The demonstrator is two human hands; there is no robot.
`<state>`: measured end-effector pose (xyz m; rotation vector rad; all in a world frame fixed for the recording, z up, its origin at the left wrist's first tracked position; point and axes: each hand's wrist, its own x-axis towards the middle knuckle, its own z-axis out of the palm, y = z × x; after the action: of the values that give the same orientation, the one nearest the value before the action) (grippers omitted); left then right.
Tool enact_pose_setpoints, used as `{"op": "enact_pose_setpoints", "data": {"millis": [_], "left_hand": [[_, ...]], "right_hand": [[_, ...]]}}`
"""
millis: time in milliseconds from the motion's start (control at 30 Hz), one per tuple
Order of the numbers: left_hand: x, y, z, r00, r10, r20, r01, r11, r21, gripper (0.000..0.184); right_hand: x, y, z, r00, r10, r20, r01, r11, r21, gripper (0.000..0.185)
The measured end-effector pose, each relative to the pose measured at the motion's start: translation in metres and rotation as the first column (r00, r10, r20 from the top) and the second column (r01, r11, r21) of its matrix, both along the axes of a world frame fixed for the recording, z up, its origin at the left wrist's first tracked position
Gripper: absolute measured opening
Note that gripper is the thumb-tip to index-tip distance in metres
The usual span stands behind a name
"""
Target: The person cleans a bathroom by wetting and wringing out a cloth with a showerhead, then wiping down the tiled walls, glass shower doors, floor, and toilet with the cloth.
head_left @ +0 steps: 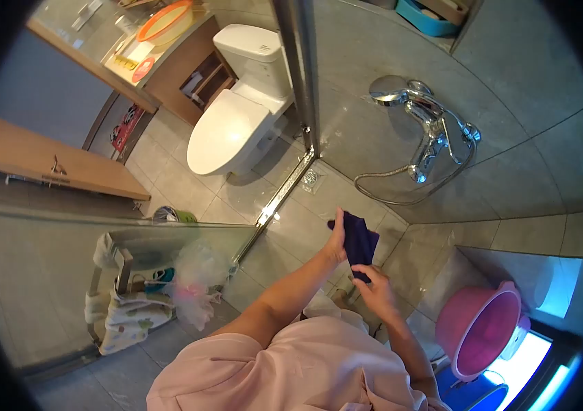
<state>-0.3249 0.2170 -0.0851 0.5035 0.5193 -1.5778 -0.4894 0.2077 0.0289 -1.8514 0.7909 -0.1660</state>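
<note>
A small dark purple cloth [360,240] is stretched between my two hands, in the middle of the view above the tiled floor. My left hand [336,248] grips its left side, with the thumb pointing up along the edge and the other fingers hidden behind the fabric. Lower down, my right hand [376,293] pinches the bottom end of the cloth between thumb and fingers. Folds run across the fabric, and its exact kind cannot be made out.
A chrome shower mixer [432,130] with a looped hose is on the wall ahead. Right of me are a pink basin [480,329] and a blue one [480,397]. Left, a glass door [195,236] carries a towel [134,318]. Beyond its metal track stands a white toilet [230,133].
</note>
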Motion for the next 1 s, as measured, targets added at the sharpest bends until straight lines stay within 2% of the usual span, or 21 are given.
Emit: {"op": "enact_pose_setpoints", "data": {"millis": [67, 167, 200, 233, 300, 367, 400, 500, 533, 600, 633, 667, 700, 733, 800, 867, 933, 1000], "left_hand": [[0.005, -0.001, -0.007, 0.997, 0.049, 0.052, -0.051, 0.998, 0.038, 0.075], [-0.002, -0.002, -0.018, 0.987, 0.054, 0.152, -0.066, 0.995, 0.073, 0.068], [-0.007, -0.004, -0.02, 0.981, 0.04, 0.191, -0.058, 0.995, 0.086, 0.066], [-0.014, -0.005, -0.007, 0.985, -0.05, 0.163, 0.054, 0.998, -0.019, 0.065], [-0.03, -0.01, 0.039, 0.964, -0.219, 0.15, 0.25, 0.941, -0.228, 0.065], [-0.049, -0.015, 0.069, 0.899, -0.307, 0.312, 0.409, 0.842, -0.351, 0.067], [-0.058, -0.015, 0.087, 0.877, -0.32, 0.357, 0.441, 0.832, -0.337, 0.065], [-0.069, -0.022, 0.114, 0.771, -0.385, 0.507, 0.589, 0.733, -0.339, 0.058], [-0.071, -0.021, 0.119, 0.816, -0.362, 0.451, 0.545, 0.743, -0.39, 0.056], [-0.077, -0.019, 0.128, 0.882, -0.33, 0.336, 0.463, 0.741, -0.487, 0.054], [-0.085, -0.019, 0.136, 0.931, -0.235, 0.278, 0.354, 0.76, -0.545, 0.058], [-0.097, -0.02, 0.147, 0.967, -0.138, 0.213, 0.241, 0.766, -0.597, 0.063], [-0.106, -0.02, 0.164, 0.989, -0.042, 0.142, 0.125, 0.757, -0.641, 0.068], [-0.104, -0.003, 0.198, 0.997, -0.077, -0.025, 0.039, 0.732, -0.68, 0.056], [-0.105, 0.0, 0.209, 0.998, 0.004, -0.059, -0.045, 0.706, -0.707, 0.058], [-0.11, 0.001, 0.208, 0.997, 0.013, -0.08, -0.066, 0.705, -0.706, 0.059], [-0.113, -0.004, 0.201, 0.996, -0.047, -0.081, -0.021, 0.728, -0.685, 0.059], [-0.11, -0.014, 0.191, 0.966, -0.112, 0.234, 0.237, 0.751, -0.617, 0.056]], "right_hand": [[-0.013, -0.003, 0.023, 0.996, 0.085, -0.021, -0.085, 0.996, 0.017, 0.031], [-0.036, -0.035, 0.041, 0.984, 0.134, 0.116, -0.145, 0.985, 0.09, 0.03], [-0.037, -0.05, 0.049, 0.974, 0.067, 0.217, -0.091, 0.991, 0.102, 0.03], [-0.034, -0.066, 0.058, 0.949, -0.002, 0.314, -0.039, 0.991, 0.125, 0.03], [-0.02, -0.094, 0.075, 0.909, -0.064, 0.413, 0.045, 0.997, 0.054, 0.032], [-0.001, -0.118, 0.068, 0.861, -0.177, 0.477, 0.002, 0.939, 0.343, 0.031], [0.008, -0.126, 0.063, 0.844, -0.232, 0.483, -0.036, 0.875, 0.483, 0.03], [0.02, -0.14, 0.056, 0.9, -0.18, 0.397, -0.075, 0.832, 0.549, 0.029], [0.011, -0.157, 0.032, 0.892, -0.169, 0.42, -0.129, 0.794, 0.594, 0.036], [-0.007, -0.159, 0.004, 0.857, -0.265, 0.442, -0.194, 0.629, 0.753, 0.045], [-0.013, -0.158, -0.006, 0.839, -0.319, 0.44, -0.225, 0.533, 0.815, 0.05], [-0.016, -0.144, 0.003, 0.819, -0.326, 0.473, -0.286, 0.482, 0.828, 0.05], [-0.012, -0.116, 0.035, 0.792, -0.319, 0.52, -0.352, 0.457, 0.817, 0.05], [-0.004, -0.08, 0.077, 0.759, -0.284, 0.586, -0.428, 0.46, 0.778, 0.051], [0.006, -0.054, 0.121, 0.647, -0.276, 0.711, -0.57, 0.445, 0.691, 0.051], [0.004, -0.081, 0.092, 0.541, -0.425, 0.726, -0.695, 0.26, 0.67, 0.046], [0.009, -0.139, 0.024, 0.454, -0.551, 0.7, -0.81, 0.071, 0.582, 0.04], [0.001, -0.157, 0.055, 0.669, -0.27, 0.693, -0.588, 0.378, 0.715, 0.035]]}}
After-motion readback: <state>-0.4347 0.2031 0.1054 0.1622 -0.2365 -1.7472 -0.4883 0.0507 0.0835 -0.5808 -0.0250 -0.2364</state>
